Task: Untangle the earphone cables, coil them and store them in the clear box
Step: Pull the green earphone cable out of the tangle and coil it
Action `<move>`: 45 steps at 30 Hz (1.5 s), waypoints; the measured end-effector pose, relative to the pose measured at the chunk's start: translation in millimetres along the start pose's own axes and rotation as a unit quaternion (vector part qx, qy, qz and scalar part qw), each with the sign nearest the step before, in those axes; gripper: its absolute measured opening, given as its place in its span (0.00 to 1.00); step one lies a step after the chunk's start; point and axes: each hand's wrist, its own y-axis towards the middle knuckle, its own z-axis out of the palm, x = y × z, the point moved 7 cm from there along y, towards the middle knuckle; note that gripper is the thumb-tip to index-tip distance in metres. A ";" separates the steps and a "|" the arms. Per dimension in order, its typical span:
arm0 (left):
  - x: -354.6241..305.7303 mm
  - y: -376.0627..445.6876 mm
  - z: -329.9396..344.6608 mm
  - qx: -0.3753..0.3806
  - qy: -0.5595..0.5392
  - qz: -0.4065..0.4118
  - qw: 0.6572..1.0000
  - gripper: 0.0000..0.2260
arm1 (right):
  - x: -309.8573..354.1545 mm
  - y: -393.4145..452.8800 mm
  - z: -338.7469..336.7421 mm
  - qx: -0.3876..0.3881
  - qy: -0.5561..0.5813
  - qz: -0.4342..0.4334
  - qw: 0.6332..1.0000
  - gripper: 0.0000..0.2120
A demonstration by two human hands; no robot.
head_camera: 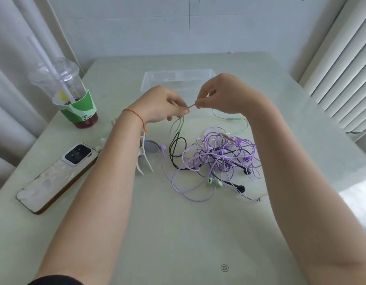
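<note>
Untangling: working the green cable [229,119] free of the tangle [217,159].
Left hand [159,103] and right hand [221,93] pinch it taut; next, feed slack out, clear box [149,79] untouched.

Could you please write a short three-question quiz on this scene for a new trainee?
1. True or false: the clear box already holds a coiled cable.
2. Which cable colour do the left hand and right hand pinch? A purple B green C black
3. Fill in: the phone lies on the person's ____ side.

Key: 1 false; 2 B; 3 left.
</note>
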 end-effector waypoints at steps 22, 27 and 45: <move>-21.2 8.1 1.2 -0.109 -0.191 0.086 0.972 0.05 | -5.8 5.4 -24.0 -0.155 0.127 0.026 0.979 0.04; -1.6 8.2 -2.2 -0.081 -0.223 0.023 0.971 0.09 | -37.9 4.5 -34.5 -0.252 0.172 0.130 0.943 0.09; -14.0 0.8 -8.0 -0.074 -0.239 0.036 0.968 0.06 | 12.5 4.5 2.0 -0.048 0.183 0.000 0.982 0.09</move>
